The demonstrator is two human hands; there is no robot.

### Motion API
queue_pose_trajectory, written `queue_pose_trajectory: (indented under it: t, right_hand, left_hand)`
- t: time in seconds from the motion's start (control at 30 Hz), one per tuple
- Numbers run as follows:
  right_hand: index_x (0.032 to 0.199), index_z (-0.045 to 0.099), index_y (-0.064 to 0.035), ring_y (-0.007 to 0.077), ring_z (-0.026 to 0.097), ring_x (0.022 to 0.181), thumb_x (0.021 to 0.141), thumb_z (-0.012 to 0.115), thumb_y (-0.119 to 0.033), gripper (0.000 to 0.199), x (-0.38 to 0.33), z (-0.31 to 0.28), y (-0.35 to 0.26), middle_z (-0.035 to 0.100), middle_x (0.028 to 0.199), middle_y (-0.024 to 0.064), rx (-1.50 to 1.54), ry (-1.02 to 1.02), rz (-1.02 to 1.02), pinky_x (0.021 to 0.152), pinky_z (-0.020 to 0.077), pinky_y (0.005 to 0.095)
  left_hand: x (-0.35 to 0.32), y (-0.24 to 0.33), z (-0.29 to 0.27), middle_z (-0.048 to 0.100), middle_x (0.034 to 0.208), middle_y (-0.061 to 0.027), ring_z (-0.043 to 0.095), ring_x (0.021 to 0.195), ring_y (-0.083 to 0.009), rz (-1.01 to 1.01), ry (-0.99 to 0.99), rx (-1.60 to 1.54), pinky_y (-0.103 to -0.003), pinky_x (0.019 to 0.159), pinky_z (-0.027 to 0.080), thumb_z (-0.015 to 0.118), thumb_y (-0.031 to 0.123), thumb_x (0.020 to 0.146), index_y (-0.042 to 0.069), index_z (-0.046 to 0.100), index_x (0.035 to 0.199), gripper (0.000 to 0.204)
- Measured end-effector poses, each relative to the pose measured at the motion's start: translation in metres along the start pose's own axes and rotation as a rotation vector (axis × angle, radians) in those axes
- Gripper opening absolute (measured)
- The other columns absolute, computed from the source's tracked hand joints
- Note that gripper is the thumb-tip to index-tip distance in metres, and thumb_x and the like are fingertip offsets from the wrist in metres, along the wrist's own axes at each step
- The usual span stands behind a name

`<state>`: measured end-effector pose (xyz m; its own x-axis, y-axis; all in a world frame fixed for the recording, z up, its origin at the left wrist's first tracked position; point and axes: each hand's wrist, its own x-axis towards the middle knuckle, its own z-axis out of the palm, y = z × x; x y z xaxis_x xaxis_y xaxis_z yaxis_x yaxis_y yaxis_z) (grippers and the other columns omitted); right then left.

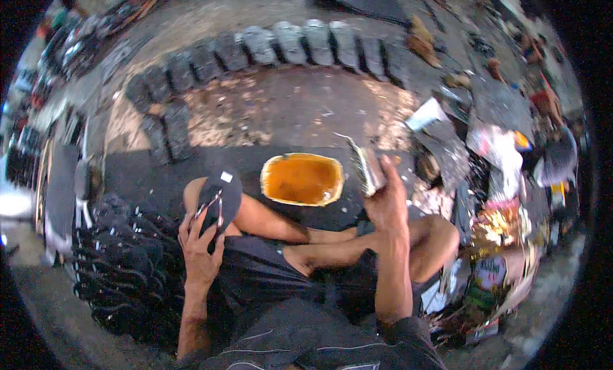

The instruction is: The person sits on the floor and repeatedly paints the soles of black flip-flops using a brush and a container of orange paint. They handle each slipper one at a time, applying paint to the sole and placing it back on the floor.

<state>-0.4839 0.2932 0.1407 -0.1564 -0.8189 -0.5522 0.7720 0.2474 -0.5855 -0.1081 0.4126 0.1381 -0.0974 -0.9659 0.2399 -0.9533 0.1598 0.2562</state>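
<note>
My left hand grips a dark sandal with thin straps, its fingers spread around the straps. The sandal rests over my bent left knee. To the right of the tub, my right hand is closed round a flat, brush-like tool with a pale, shiny face; blur hides its exact kind. Between my hands, a shallow tub with a yellowish, crusted rim holds amber liquid. Both hands are apart from the tub.
Several grey soles stand in a curved row beyond the tub, with a few at the left. A pile of black strapped sandals lies by my left side. Scraps and plastic bags crowd the right.
</note>
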Motion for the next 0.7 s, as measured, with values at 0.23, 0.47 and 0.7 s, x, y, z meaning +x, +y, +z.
queue_pose_trajectory:
  t: [0.23, 0.47, 0.7]
  right_hand:
    - [0.117, 0.069, -0.0053, 0.0119, 0.073, 0.083, 0.100, 0.071, -0.022, 0.024, -0.018, 0.014, -0.025, 0.076, 0.102, 0.0055, -0.192, -0.202, -0.179, 0.075, 0.0619, 0.0329]
    - [0.081, 0.065, -0.0102, 0.0335, 0.060, 0.073, 0.074, 0.090, -0.034, 0.035, -0.042, 0.087, 0.019, 0.062, 0.077, 0.0115, -1.237, -0.352, -1.338, 0.065, 0.0455, 0.0438]
    - [0.093, 0.078, -0.0140, 0.0258, 0.068, 0.077, 0.076, 0.089, -0.013, 0.020, -0.094, 0.042, 0.045, 0.072, 0.082, 0.0066, -1.035, -0.455, -1.163, 0.074, 0.0552, 0.0374]
  left_hand:
    - [0.015, 0.043, 0.001, 0.068, 0.131, -0.0147, 0.066, 0.112, -0.0296, -0.551, -0.133, -1.333, -0.044, 0.105, 0.049, 0.063, 0.027, 0.095, 0.000, 0.067, 0.127, 0.041]
    - [0.024, 0.102, 0.028, 0.073, 0.117, -0.0194, 0.073, 0.099, -0.0300, -0.631, -0.356, -2.288, -0.042, 0.093, 0.058, 0.045, 0.044, 0.102, -0.004, 0.062, 0.130, 0.058]
    - [0.016, 0.075, 0.049, 0.073, 0.106, -0.0175, 0.071, 0.089, -0.0335, -0.681, -0.320, -2.159, -0.042, 0.087, 0.058, 0.048, 0.047, 0.098, -0.005, 0.064, 0.119, 0.059]
